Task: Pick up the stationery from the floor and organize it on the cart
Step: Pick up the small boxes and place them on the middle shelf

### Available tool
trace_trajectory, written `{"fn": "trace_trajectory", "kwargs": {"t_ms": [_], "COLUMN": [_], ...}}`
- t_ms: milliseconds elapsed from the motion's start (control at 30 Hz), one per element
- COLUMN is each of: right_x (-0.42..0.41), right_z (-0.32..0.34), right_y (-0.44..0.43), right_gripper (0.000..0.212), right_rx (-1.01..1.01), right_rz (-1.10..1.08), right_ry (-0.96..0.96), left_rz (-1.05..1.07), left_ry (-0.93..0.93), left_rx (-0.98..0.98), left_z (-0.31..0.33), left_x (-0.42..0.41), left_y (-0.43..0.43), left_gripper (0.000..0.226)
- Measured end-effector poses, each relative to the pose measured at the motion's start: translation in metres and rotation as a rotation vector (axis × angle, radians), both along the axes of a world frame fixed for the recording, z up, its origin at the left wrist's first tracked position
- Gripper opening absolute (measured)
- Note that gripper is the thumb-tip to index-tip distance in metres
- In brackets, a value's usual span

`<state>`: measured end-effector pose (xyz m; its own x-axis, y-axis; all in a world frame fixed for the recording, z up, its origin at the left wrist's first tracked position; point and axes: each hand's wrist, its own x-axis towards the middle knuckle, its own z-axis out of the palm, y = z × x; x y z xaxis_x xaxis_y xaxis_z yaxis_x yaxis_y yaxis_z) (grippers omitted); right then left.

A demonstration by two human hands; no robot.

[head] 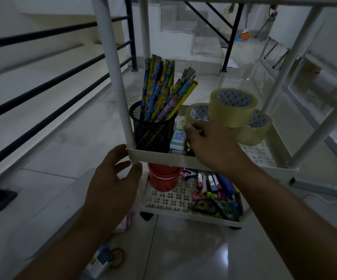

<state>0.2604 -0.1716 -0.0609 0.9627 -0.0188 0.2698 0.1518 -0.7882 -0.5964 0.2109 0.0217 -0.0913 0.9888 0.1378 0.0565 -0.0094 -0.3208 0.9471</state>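
A white cart's middle shelf (163, 158) holds a black mesh cup (153, 134) full of patterned pencils (163, 91), a small eraser box (177, 139) and three rolls of clear tape, one (232, 108) stacked on the others. My right hand (210, 146) reaches into this shelf, its thumb and fingers closed around the nearest tape roll (195, 113). Just left of the shelf's front corner, my left hand (113, 178) is open with fingers spread and holds nothing. On the floor lie a small tape ring (117, 257), a box (101, 263) and a pink item (130, 218).
The lower shelf (183, 214) carries an orange cup (163, 178), markers (212, 182), clips and correction tapes. The cart's white post (115, 67) rises beside the mesh cup. A black stair railing (42, 87) runs along the left, and a white metal frame (296, 102) stands to the right.
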Motion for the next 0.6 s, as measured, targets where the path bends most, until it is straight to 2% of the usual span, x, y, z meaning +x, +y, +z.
{"fn": "trace_trajectory", "kwargs": {"t_ms": [233, 500, 600], "right_x": [-0.003, -0.01, -0.02], "right_z": [-0.005, -0.006, -0.009], "right_y": [0.011, 0.01, 0.008], "right_gripper": [0.049, 0.028, 0.025], "right_rx": [-0.012, 0.134, 0.141], "right_rz": [-0.036, 0.003, -0.046], "right_ry": [-0.079, -0.11, -0.193], "left_rz": [-0.003, 0.008, 0.006], "left_ry": [-0.012, 0.0, 0.025], "left_rx": [0.034, 0.02, 0.003], "left_z": [0.002, -0.003, -0.005], "left_x": [-0.001, -0.005, -0.013], "left_y": [-0.003, 0.003, 0.009], "left_gripper": [0.046, 0.048, 0.046]}}
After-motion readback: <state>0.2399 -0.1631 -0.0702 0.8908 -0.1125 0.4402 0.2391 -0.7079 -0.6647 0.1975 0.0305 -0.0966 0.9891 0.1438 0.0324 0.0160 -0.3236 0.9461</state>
